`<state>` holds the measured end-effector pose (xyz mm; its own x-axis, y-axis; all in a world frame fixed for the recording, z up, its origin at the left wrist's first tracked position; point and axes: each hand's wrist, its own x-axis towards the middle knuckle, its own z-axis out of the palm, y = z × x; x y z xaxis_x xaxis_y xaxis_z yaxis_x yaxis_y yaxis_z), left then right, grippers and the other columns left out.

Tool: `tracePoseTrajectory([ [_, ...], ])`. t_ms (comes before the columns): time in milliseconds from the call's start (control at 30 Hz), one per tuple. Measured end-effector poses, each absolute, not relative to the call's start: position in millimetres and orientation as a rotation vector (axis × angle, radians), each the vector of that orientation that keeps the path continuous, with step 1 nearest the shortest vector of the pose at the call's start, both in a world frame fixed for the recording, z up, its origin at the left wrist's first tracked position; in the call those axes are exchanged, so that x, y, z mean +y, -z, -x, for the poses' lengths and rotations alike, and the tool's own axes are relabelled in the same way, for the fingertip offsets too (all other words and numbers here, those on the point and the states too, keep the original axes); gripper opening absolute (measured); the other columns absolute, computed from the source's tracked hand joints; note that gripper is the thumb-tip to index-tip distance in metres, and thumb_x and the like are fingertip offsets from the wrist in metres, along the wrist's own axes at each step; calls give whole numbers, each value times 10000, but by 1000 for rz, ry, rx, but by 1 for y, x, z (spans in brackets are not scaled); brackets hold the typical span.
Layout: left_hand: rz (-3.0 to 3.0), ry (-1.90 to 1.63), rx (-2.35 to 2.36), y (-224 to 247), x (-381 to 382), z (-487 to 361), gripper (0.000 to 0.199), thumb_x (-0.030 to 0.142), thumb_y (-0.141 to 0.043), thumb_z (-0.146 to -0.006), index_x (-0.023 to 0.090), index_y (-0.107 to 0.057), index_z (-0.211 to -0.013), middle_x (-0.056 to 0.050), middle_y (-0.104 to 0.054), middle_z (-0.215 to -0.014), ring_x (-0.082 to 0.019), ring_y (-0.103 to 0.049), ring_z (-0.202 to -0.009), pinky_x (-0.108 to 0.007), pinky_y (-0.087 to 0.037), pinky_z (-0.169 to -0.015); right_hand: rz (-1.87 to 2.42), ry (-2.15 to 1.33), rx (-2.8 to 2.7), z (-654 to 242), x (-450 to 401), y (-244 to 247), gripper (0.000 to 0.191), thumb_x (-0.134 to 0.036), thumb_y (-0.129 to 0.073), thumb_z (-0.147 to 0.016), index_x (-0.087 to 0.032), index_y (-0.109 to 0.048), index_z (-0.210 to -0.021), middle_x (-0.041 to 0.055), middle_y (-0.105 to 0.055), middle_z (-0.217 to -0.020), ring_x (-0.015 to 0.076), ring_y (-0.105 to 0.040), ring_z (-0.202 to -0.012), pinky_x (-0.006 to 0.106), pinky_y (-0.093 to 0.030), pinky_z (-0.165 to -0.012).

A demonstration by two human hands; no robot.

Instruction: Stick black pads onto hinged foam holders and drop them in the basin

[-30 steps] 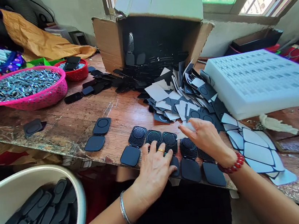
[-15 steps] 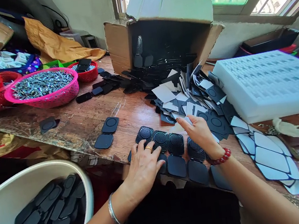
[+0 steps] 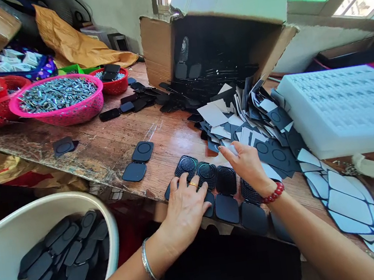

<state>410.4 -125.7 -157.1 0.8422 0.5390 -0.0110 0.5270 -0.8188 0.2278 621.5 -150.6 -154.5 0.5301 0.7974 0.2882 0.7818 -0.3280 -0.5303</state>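
Note:
Several black hinged pieces lie unfolded in a row along the table's front edge, with ribbed upper halves and smooth lower halves such as this flat panel (image 3: 227,208). My left hand (image 3: 186,204) rests with fingers spread on the leftmost pieces of the row. Above the row's right part, my right hand (image 3: 245,162) has its thumb and fingers pressed together on a small whitish thing, mostly hidden. Beyond it is a loose heap of black and white square cards (image 3: 213,114). One unfolded piece (image 3: 134,171) lies apart on the left.
An open cardboard box (image 3: 159,49) holds dark pieces at the back. On the left are a pink basket (image 3: 63,117) of metal parts and red baskets. A white tub (image 3: 110,223) stands lower left. White foam (image 3: 345,137) and silvery sheets (image 3: 349,203) lie right.
The view has shifted slightly, so the table's contents appear displaced. Both hands keep nearly the same poses over the row.

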Motion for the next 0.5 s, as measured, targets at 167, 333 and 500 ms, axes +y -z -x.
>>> tracePoseTrajectory([
  [167, -2798, -91, 819, 160, -125, -410, 423, 365, -673, -895, 213, -629, -1287, -101, -596, -1374, -383, -442, -1313, -561, -372, -1045, 2152, 67, -1415, -619, -162, 146, 418, -490, -503, -869, -251, -302, -592, -50, -358, -524, 128, -283, -513, 288, -227, -545],
  [333, -2797, -111, 806, 160, -125, -410, 418, 358, -686, -887, 207, -635, -1273, -114, -606, -1355, -383, -456, -1296, -563, -384, -1027, 2144, 48, -1529, -612, -169, 141, 400, -466, -509, -879, -250, -319, -600, -39, -398, -531, 131, -326, -511, 285, -247, -543],
  [500, -2824, -137, 809, 160, -126, -410, 403, 336, -681, -892, 209, -633, -1271, -106, -606, -1351, -376, -461, -1285, -543, -382, -1018, 2148, -56, -1565, -605, -166, 139, 404, -444, -533, -874, -244, -337, -582, -34, -414, -526, 130, -342, -512, 281, -254, -541],
])
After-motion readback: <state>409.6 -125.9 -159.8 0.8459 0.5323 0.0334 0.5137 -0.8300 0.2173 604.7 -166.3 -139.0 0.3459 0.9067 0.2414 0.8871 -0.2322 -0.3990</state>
